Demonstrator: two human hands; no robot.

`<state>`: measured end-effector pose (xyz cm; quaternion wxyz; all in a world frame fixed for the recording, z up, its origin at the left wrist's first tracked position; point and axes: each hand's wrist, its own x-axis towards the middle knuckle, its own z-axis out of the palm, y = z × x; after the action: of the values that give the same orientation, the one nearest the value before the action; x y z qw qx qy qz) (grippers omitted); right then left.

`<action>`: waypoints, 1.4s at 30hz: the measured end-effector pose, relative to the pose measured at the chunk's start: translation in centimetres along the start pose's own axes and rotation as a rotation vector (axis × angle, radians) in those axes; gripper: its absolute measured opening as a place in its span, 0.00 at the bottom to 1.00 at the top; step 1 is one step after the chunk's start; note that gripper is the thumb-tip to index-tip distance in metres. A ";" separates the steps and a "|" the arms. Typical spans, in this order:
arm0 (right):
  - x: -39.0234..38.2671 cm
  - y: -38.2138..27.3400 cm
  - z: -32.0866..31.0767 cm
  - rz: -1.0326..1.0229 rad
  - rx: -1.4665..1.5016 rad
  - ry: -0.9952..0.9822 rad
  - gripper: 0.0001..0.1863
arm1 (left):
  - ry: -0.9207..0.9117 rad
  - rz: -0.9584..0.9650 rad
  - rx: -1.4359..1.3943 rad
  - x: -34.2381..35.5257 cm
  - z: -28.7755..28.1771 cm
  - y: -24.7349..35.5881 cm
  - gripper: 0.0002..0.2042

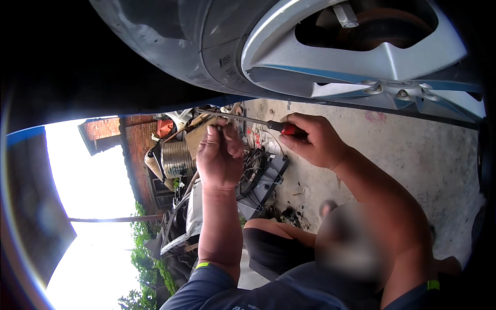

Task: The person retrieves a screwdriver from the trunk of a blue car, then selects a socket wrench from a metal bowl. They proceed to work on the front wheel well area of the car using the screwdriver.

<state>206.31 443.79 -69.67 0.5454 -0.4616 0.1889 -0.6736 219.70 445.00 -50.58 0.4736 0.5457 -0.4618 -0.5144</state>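
Observation:
My right hand (pixel 319 140) is closed around the red and black handle of a screwdriver (pixel 248 119). Its long metal shaft points left, and the tip lies beyond my left hand. My left hand (pixel 221 152) is raised with its fingers bent together just below the shaft. One fingertip is at or very near the metal. Whatever those fingers pinch is too small or hidden to make out. Above both hands is a car wheel, with a dark tire (pixel 178 44) and a silver spoked rim (pixel 403 64). Neither hand is on the wheel.
Beyond my left forearm lies a heap of clutter, with a ribbed coil (pixel 177 160), dark plastic parts (pixel 263 188) and tangled cables. A brick wall (pixel 140 150) stands farther left. Concrete floor (pixel 356 129) stretches to the right. A blurred patch covers the area beside my bent leg (pixel 271 230).

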 end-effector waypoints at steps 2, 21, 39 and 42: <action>-0.4 0.2 -0.7 -0.010 -0.050 -0.015 0.11 | -0.039 0.072 0.013 0.4 0.8 1.4 0.13; -0.5 -0.3 -1.3 -0.150 -0.301 0.002 0.12 | -0.058 0.206 0.230 0.0 1.9 3.5 0.14; 2.8 -1.9 2.9 -0.163 -0.117 0.170 0.13 | 0.103 0.353 0.250 1.7 4.4 4.0 0.18; 3.6 -1.9 3.3 -0.158 -0.120 0.161 0.14 | 0.097 0.339 0.273 1.9 4.5 3.9 0.18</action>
<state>208.07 441.94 -65.05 0.4450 -0.4513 0.2353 -0.7369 215.25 442.40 -47.01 0.4966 0.5435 -0.5890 -0.3334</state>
